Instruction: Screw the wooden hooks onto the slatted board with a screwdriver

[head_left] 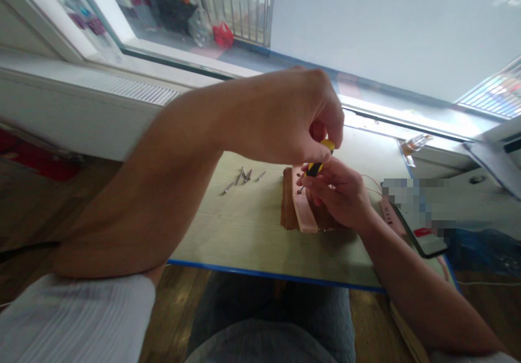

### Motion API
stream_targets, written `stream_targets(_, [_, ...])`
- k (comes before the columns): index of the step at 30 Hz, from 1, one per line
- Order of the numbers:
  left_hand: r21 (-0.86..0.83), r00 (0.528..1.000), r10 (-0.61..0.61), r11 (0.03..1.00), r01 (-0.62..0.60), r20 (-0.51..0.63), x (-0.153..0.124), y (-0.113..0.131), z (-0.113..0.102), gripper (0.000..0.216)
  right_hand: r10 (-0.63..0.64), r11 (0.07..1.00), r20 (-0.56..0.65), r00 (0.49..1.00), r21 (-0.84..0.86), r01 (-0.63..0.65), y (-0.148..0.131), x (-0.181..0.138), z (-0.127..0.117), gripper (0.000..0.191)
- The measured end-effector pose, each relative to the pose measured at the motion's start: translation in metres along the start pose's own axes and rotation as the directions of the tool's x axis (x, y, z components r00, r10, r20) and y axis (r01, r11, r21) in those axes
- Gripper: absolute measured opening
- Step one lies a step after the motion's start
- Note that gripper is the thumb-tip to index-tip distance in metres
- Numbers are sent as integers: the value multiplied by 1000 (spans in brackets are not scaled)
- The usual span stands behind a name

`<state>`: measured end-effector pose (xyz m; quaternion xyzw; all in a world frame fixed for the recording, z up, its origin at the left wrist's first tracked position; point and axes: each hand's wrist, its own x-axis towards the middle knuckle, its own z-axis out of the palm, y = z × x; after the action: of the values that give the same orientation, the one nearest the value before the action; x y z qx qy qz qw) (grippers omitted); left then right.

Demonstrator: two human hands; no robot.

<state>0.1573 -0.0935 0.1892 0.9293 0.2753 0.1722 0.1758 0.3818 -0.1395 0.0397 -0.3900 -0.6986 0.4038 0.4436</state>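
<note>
My left hand (288, 116) is raised over the table, fingers closed round the top of a yellow-and-black screwdriver (319, 159). The screwdriver points down at a pink strip (303, 214) that lies on a brown block (288, 205). My right hand (337, 192) rests on the block, its fingers pinched round the lower shaft of the screwdriver near the tip. Several loose screws (243, 178) lie on the table just left of the block.
The small pale table (244, 233) has a blue front edge. A phone (423, 233) and a pink power strip (388, 214) lie at its right. A window sill runs behind it. My knees sit under the table edge.
</note>
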Motion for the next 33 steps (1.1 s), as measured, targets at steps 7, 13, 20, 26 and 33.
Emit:
stream_targets(7, [36,994,-31,999,35,-102,5,-7,2,27,30,998,-42,999,61,-28,8,-1,3,27])
stream_targets(13, [70,993,-30,997,38,-112,6,-5,3,27,23,1000,-58,998,13,-22,9,-2,1,29])
stream_targets(20, [50,998,-8,999,11,-59,4,0,2,22,-41,991,-74,996,-134,31,2,-3,0,27])
stream_targets(26, [80,998,4,997,1,-61,2,-5,4,22,-49,999,33,998,-9,49,-2,-5,-2,26])
stream_targets(33, [86,1000,2,996,-1,-22,0,-2,2,21,-61,997,23,998,-40,62,-5,-7,-1,26])
